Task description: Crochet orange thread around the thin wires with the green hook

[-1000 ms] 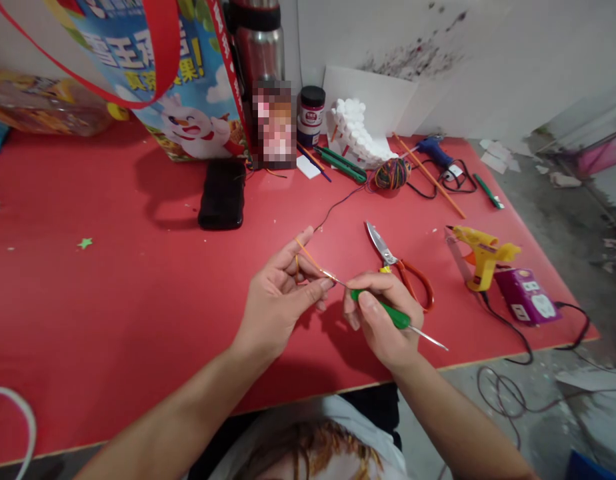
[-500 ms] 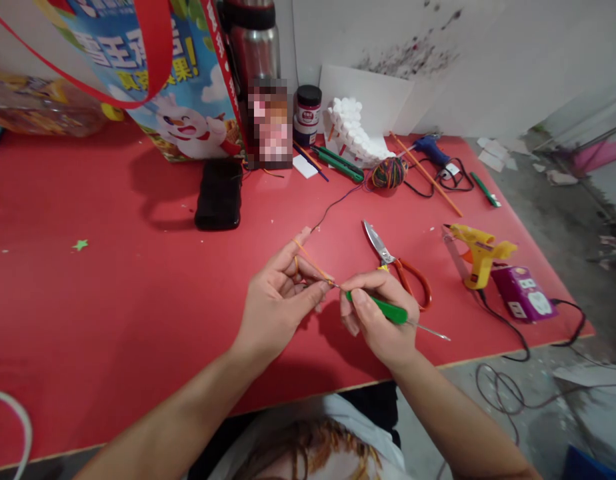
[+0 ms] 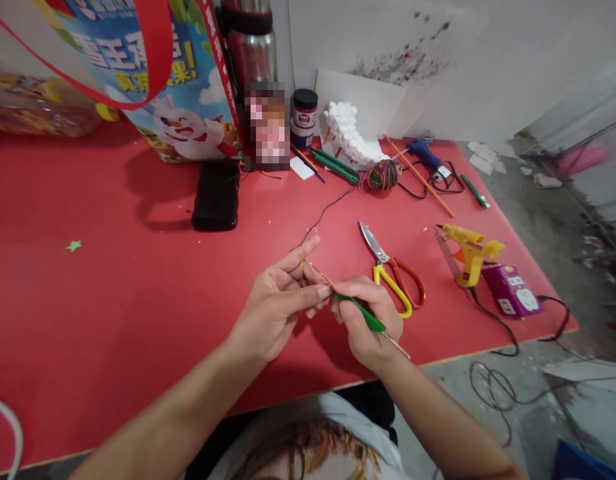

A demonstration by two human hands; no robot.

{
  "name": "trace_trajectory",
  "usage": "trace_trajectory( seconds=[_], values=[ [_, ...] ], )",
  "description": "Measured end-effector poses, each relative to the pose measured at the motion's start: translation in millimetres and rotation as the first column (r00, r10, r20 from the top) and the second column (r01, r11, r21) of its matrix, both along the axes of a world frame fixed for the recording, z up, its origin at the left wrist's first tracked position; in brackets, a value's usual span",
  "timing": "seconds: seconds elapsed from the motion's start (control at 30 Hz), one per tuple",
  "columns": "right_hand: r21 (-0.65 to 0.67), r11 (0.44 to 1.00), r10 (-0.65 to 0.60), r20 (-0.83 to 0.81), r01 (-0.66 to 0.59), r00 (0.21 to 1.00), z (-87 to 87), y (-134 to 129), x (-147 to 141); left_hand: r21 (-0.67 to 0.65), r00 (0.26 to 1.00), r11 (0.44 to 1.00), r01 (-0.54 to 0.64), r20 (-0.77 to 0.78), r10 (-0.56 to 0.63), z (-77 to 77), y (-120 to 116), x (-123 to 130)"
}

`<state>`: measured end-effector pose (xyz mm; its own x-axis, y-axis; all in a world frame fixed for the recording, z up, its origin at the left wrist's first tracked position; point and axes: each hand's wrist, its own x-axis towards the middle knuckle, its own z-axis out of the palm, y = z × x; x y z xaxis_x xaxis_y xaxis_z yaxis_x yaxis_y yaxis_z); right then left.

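Note:
My right hand (image 3: 371, 320) is closed around a crochet hook with a green handle (image 3: 361, 311); its thin metal tip points up and left, and a metal rod sticks out behind the hand. My left hand (image 3: 275, 307) pinches a small piece of yarn close to the hook, with an orange strand (image 3: 303, 269) looped round a finger. A dark strand (image 3: 321, 217) runs from that hand to a multicoloured yarn ball (image 3: 384, 175) at the back. The piece between my fingertips is too small to make out.
Scissors (image 3: 383, 257) with red and yellow handles lie right of my hands on the red table (image 3: 113, 320). Farther right are a yellow glue gun (image 3: 471, 253) and a purple box (image 3: 513, 291). A black case (image 3: 217, 195), a printed bag (image 3: 183, 87) and a green cutter (image 3: 335, 166) are behind.
My right hand has moved slightly left and turned, so the hook's tip now reaches farther over my left fingers and its rear end slants more downward. The scissors' yellow handle has come into view.

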<state>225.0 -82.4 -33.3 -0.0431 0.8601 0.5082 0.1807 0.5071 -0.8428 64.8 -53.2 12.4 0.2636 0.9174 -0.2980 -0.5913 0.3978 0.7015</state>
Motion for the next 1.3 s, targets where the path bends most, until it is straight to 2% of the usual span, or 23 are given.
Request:
trace_trajectory(
  seconds=[0.23,0.53,1.0,1.3],
  values=[
    [-0.098,0.993,0.054,-0.077,-0.062,0.996,1.1,-2,4,0.061,0.997,0.998,0.017,-0.077,-0.012,-2.5,3,-10],
    [-0.105,0.982,0.147,-0.09,-0.156,0.985,9.1,2,18,0.101,0.983,0.994,0.032,-0.182,-0.013,-2.9,4,-13],
    [-0.111,0.966,0.221,-0.115,-0.234,0.968,13.4,6,32,0.084,0.984,0.995,0.05,-0.173,-0.035,-2.5,5,-15],
    [-0.114,0.973,0.197,-0.053,-0.201,0.979,22.3,6,33,0.09,0.985,0.995,0.048,-0.168,-0.032,-2.9,7,-15]
  ],
)
